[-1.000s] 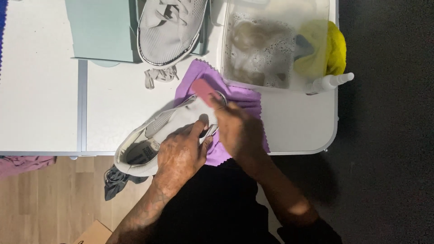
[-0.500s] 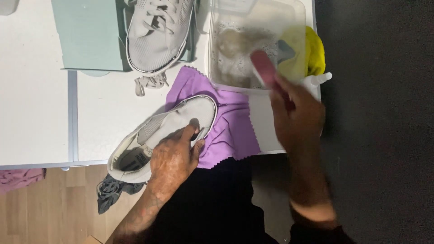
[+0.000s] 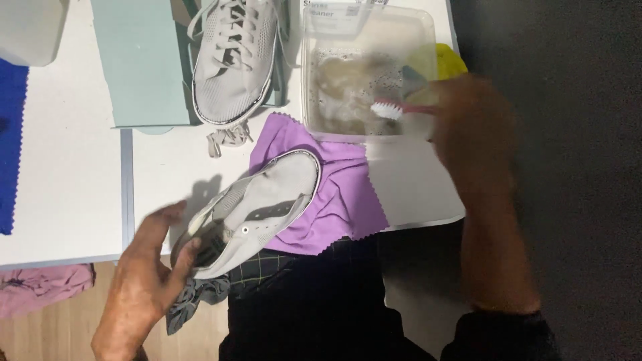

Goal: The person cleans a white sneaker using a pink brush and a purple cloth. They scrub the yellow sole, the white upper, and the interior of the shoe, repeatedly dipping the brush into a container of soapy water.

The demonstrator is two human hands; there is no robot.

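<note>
My left hand (image 3: 148,267) grips the heel end of an unlaced pale grey sneaker (image 3: 257,210), which lies on its side across a purple cloth (image 3: 338,194) at the table's front edge. My right hand (image 3: 468,127), blurred, holds a pink-handled brush (image 3: 394,109) with white bristles over a clear plastic tub (image 3: 368,70) of murky soapy water. A second grey sneaker (image 3: 231,57), laced, rests upright on a pale green box lid (image 3: 137,63) at the back.
A loose lace (image 3: 224,139) lies below the laced shoe. A blue cloth (image 3: 10,147) hangs at the left edge. A yellow object (image 3: 451,59) sits behind the tub. A pink cloth (image 3: 43,287) and a dark rag (image 3: 194,301) lie below the white table (image 3: 67,194).
My right hand carried the brush from the sneaker to the tub and now dips it. My left hand slid from the shoe's side to its heel, and the shoe tipped onto its side.
</note>
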